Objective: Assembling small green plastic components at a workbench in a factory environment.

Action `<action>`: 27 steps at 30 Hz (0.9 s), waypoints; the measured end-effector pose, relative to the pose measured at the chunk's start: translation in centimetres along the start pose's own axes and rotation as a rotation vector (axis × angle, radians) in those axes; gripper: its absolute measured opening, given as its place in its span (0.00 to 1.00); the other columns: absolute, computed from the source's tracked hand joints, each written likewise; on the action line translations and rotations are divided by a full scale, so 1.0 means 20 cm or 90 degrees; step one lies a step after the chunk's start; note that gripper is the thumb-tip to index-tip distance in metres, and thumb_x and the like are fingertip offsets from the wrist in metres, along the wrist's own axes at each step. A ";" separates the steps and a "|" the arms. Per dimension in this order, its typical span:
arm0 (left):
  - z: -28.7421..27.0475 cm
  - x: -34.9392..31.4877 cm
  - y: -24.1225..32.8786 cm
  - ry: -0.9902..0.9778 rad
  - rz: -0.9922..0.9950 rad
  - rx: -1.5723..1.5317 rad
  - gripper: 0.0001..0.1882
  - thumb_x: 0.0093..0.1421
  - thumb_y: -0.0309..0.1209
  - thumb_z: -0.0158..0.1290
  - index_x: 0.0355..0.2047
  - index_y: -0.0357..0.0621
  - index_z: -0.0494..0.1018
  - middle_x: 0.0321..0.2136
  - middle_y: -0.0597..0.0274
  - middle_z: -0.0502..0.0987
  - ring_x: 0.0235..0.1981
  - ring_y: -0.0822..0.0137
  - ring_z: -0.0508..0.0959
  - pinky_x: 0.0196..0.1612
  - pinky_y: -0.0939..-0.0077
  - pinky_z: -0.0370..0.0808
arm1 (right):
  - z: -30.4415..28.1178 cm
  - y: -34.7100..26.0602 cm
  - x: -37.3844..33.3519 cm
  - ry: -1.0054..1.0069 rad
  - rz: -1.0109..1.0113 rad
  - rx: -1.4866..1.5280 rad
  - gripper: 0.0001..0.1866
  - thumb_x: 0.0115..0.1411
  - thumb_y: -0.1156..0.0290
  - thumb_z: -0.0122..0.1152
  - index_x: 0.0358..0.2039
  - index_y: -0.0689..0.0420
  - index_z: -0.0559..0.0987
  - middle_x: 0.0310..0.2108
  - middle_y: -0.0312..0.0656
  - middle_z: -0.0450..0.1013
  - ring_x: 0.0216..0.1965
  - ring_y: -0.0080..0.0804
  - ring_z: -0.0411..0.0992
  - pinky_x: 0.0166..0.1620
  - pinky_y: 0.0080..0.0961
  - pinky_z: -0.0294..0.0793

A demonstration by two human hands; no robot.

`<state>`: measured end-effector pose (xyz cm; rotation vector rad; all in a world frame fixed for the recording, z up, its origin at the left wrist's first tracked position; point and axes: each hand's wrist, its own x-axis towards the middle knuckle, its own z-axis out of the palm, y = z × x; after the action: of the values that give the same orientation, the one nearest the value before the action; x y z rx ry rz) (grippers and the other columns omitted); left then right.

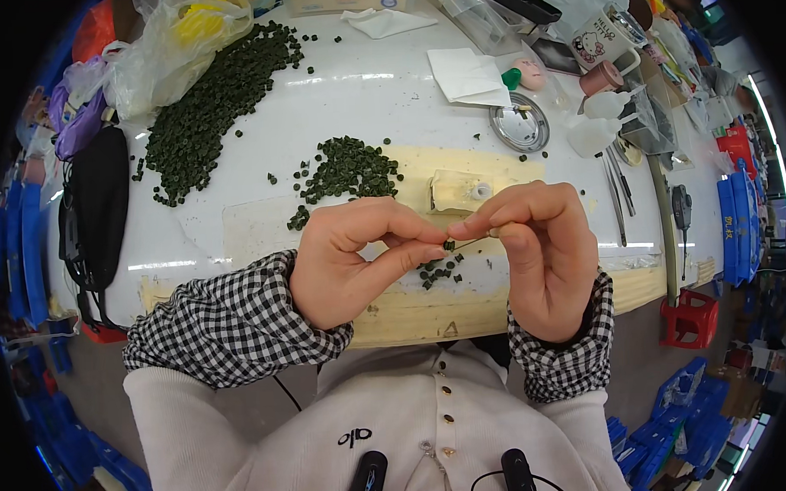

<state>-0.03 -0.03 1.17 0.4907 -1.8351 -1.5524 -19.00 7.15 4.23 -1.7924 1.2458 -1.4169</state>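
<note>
Both hands (359, 255) (540, 240) pinch a small green bead (449, 244).

I log the tabletop (362, 91) as smooth, glossy white with light glare; the small dark green beads (207, 113) as matt plastic; the round dish (519, 124) as polished, mirror-bright metal; the folded tissue (467, 77) as soft matt paper; the clear bag (174, 41) as thin, crinkled glossy plastic; my checked cuffs (231, 325) as woven cloth.

The tiny dark piece (448, 244) between the fingertips is too small to identify.
</note>
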 end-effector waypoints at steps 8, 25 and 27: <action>0.00 -0.01 0.00 -0.001 -0.013 0.006 0.08 0.56 0.22 0.55 0.37 0.37 0.76 0.27 0.59 0.77 0.26 0.76 0.75 0.31 0.84 0.71 | -0.02 -0.03 0.00 -0.081 0.019 -0.088 0.08 0.66 0.71 0.44 0.36 0.64 0.65 0.32 0.46 0.72 0.34 0.29 0.74 0.41 0.22 0.73; 0.01 -0.01 -0.02 -0.158 0.021 0.252 0.07 0.51 0.19 0.56 0.32 0.38 0.75 0.27 0.58 0.74 0.27 0.64 0.76 0.29 0.77 0.73 | -0.02 0.10 0.07 0.102 -0.052 -0.399 0.04 0.54 0.80 0.59 0.29 0.63 0.72 0.27 0.44 0.70 0.28 0.39 0.71 0.31 0.27 0.69; 0.01 -0.01 -0.04 -0.153 0.051 0.292 0.07 0.51 0.19 0.56 0.32 0.39 0.75 0.26 0.58 0.73 0.27 0.62 0.75 0.28 0.76 0.72 | -0.03 0.11 0.07 0.049 -0.039 -0.469 0.05 0.53 0.79 0.59 0.29 0.63 0.72 0.27 0.44 0.71 0.30 0.39 0.71 0.33 0.28 0.70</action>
<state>-0.14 0.14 0.37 0.4413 -2.3828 -1.1722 -20.19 5.10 3.17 -2.2595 1.9426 -1.1361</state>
